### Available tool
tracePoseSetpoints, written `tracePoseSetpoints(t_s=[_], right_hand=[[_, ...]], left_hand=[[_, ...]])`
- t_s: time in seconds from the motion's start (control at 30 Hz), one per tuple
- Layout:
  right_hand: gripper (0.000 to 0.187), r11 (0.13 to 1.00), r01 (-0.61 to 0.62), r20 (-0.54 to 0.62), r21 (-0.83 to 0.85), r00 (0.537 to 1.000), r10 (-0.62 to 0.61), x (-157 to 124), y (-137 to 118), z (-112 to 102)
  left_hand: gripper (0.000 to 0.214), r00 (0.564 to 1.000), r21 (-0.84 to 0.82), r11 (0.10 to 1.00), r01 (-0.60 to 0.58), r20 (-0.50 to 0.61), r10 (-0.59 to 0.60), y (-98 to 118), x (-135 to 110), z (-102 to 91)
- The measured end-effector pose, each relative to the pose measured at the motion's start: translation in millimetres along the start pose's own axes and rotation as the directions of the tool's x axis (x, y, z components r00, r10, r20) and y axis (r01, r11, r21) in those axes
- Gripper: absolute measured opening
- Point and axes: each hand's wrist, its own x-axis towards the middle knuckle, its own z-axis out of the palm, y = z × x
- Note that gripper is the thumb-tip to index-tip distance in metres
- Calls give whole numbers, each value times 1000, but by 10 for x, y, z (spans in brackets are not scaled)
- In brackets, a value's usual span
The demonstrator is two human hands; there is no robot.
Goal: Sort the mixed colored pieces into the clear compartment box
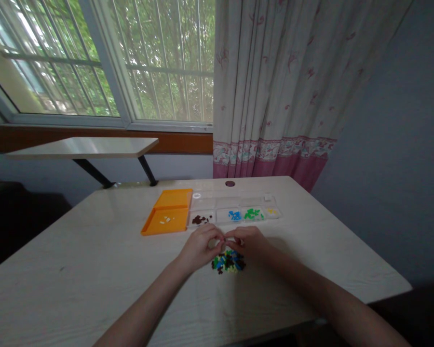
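- The pile of tiny mixed-colour plastic pieces looks light, hard and probably slick. Each bit would likely need a fingertip pinch on its sides, and a nudge could scatter the heap.
- The pile is a loose clump of blue, green, yellow and dark bits, too small to make out their shapes.
- It lies on the pale wood-grain table, directly under and just in front of both hands.
- The left hand and right hand are drawn together above the pile, fingertips meeting at the middle. Whether a piece is pinched between them I cannot tell.
- Just beyond the hands sits a clear plastic compartment box, its near row holding brown pieces, blue pieces, green pieces and yellow pieces, one colour to a cell.
- Touching the box's left side is an orange plastic tray with a few white bits in it.
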Motion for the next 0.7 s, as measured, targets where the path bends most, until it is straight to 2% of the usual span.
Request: tracePoseSetpoints(t_s=[0.13, 0.3, 0.53, 0.7], right_hand=[[14, 1000, 30, 6, 0, 1000, -30, 10, 1, -33], [16, 999, 37, -82, 14, 996, -36, 18, 28, -37], [16, 998, 19, -81, 53, 997, -15, 5, 43, -12], [18, 998, 57, -99, 38, 994, -53, 18, 23, -24]], left_hand=[[7, 1000, -31, 999, 11, -7, -11, -1, 3, 10], [10, 998, -65, 998, 17, -65, -21, -22, 7, 33], [9, 996, -94, 995, 25, -81, -33, -33, 9, 63], [9, 997, -90, 996, 11, -70, -18, -15, 6, 64]])
